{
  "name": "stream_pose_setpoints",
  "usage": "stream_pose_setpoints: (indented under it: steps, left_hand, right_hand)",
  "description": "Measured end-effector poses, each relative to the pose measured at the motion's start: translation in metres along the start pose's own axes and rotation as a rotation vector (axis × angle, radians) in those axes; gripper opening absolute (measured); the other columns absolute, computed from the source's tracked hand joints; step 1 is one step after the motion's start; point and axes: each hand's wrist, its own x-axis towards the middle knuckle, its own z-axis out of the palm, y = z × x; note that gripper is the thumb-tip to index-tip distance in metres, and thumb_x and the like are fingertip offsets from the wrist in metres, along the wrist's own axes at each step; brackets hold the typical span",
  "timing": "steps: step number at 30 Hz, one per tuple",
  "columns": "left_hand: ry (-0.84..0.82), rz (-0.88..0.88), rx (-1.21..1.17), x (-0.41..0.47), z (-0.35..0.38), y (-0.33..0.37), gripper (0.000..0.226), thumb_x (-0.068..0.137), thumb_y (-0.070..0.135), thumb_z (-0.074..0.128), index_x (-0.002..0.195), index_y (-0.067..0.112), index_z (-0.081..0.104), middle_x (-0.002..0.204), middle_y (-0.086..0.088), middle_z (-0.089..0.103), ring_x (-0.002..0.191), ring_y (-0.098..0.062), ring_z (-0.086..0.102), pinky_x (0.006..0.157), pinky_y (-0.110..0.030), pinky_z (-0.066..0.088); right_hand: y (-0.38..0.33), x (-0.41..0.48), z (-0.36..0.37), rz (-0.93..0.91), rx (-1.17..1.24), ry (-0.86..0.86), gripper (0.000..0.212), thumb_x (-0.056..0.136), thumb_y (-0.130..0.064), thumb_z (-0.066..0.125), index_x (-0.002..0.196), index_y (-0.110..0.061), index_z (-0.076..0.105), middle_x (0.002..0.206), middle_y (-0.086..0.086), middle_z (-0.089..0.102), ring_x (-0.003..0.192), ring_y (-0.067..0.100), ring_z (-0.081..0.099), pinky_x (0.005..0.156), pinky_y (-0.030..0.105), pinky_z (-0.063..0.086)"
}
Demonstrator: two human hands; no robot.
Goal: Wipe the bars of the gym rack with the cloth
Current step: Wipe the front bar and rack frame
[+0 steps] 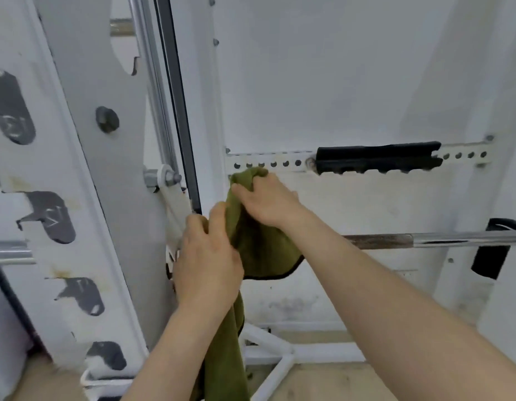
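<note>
Both bare forearms reach in from the near edge, and between them hangs an olive-green cloth (256, 244) with a dark hem. Left hand (206, 256) grips the middle part of the cloth, its fingers (217, 218) curled and pressed together around the bunched fabric, while the lower end of the cloth drops down past the wrist toward the floor. Right hand (268, 202) holds the upper end of the cloth, its fingers (245, 189) closed on a bunch of fabric that touches the lower edge of a white perforated crossbar (268, 163). Farther right on this crossbar sits a black pad (378, 160). At the left stands a white notched upright (48, 198) of the gym rack, with a chrome guide rod (155, 91) beside it. A chrome barbell (453, 238) runs out to the right, behind the right forearm.
</note>
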Motion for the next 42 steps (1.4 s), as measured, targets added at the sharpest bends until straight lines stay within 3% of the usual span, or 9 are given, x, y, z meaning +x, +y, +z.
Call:
stream_pose_setpoints:
  steps: [3, 6, 10, 13, 17, 22, 27, 36, 42]
  left_hand:
    - [-0.285, 0.115, 0.332, -0.005, 0.040, -0.018, 0.065, 0.086, 0.024, 0.062, 0.142, 0.020, 0.030, 0.150, -0.008, 0.024, 0.133, -0.028, 0.030, 0.100, -0.041, 0.041]
    - [-0.426, 0.260, 0.341, 0.001, 0.070, -0.021, 0.089, 0.084, 0.038, 0.065, 0.153, 0.024, 0.010, 0.161, -0.004, 0.007, 0.147, -0.026, 0.009, 0.117, -0.042, 0.014]
    - [-0.372, 0.368, 0.457, 0.020, 0.112, -0.011, 0.070, 0.066, 0.041, 0.076, 0.129, 0.027, 0.048, 0.118, -0.004, 0.059, 0.113, -0.027, 0.053, 0.107, -0.048, 0.031]
    - [-0.337, 0.342, 0.474, 0.041, 0.124, 0.001, 0.025, 0.079, 0.047, 0.061, 0.084, 0.026, 0.048, 0.070, 0.008, 0.052, 0.067, -0.019, 0.051, 0.066, -0.032, 0.037]
    - [-0.430, 0.232, 0.461, 0.056, 0.119, -0.007, 0.020, 0.081, 0.046, 0.056, 0.083, 0.027, 0.052, 0.070, 0.008, 0.054, 0.067, -0.014, 0.051, 0.046, -0.026, 0.029]
    - [-0.517, -0.016, 0.494, 0.055, 0.100, -0.021, 0.023, 0.070, 0.049, 0.063, 0.077, 0.028, 0.055, 0.071, 0.008, 0.057, 0.066, -0.015, 0.056, 0.056, -0.031, 0.049]
    - [-0.831, 0.037, 0.531, 0.078, 0.094, -0.018, 0.025, 0.072, 0.050, 0.066, 0.077, 0.025, 0.064, 0.071, 0.006, 0.063, 0.066, -0.015, 0.059, 0.064, -0.032, 0.053]
    - [-0.576, 0.370, 0.440, 0.056, 0.121, 0.020, 0.021, 0.078, 0.038, 0.058, 0.080, 0.021, 0.046, 0.074, 0.005, 0.054, 0.074, -0.021, 0.055, 0.061, -0.033, 0.041]
    - [-0.588, 0.313, 0.300, 0.033, 0.131, 0.048, 0.059, 0.076, 0.051, 0.063, 0.126, 0.024, 0.047, 0.131, 0.000, 0.050, 0.123, -0.026, 0.040, 0.098, -0.041, 0.034]
  right_hand:
    - [0.035, -0.005, 0.030, 0.039, -0.169, -0.406, 0.060, 0.086, -0.062, 0.051, 0.121, -0.013, 0.051, 0.126, 0.007, 0.053, 0.111, 0.028, 0.051, 0.096, 0.048, 0.041]
    - [0.090, -0.018, 0.007, -0.024, -0.437, -0.498, 0.087, 0.072, -0.064, 0.068, 0.139, -0.020, 0.035, 0.141, 0.000, 0.043, 0.129, 0.025, 0.040, 0.101, 0.051, 0.037]
    - [0.139, -0.025, -0.010, -0.051, -0.593, -0.462, 0.050, 0.070, -0.061, 0.071, 0.099, -0.025, 0.054, 0.089, -0.006, 0.063, 0.083, 0.020, 0.061, 0.070, 0.035, 0.051]
    - [0.153, -0.025, 0.000, -0.169, -0.687, -0.206, 0.017, 0.086, -0.041, 0.054, 0.085, -0.024, 0.054, 0.070, -0.004, 0.050, 0.067, 0.025, 0.054, 0.058, 0.030, 0.040]
    - [0.168, -0.023, 0.003, -0.277, -0.694, -0.106, 0.010, 0.088, -0.031, 0.046, 0.081, -0.025, 0.044, 0.063, -0.003, 0.034, 0.063, 0.027, 0.044, 0.051, 0.029, 0.026]
    - [0.175, -0.019, 0.006, -0.358, -0.642, -0.127, 0.012, 0.088, -0.032, 0.048, 0.081, -0.024, 0.045, 0.063, -0.005, 0.033, 0.061, 0.024, 0.043, 0.049, 0.028, 0.022]
    - [0.171, -0.013, 0.011, -0.377, -0.550, -0.200, 0.011, 0.086, -0.029, 0.052, 0.082, -0.023, 0.044, 0.064, -0.004, 0.035, 0.060, 0.023, 0.043, 0.051, 0.027, 0.026]
    - [0.176, -0.014, 0.006, -0.298, -0.598, -0.209, 0.031, 0.085, -0.031, 0.050, 0.063, -0.021, 0.032, 0.062, -0.004, 0.039, 0.056, 0.022, 0.045, 0.054, 0.027, 0.032]
    - [0.165, -0.014, -0.014, 0.004, -0.313, -0.564, 0.022, 0.080, -0.041, 0.060, 0.078, -0.021, 0.052, 0.081, -0.001, 0.056, 0.070, 0.017, 0.055, 0.060, 0.029, 0.044]
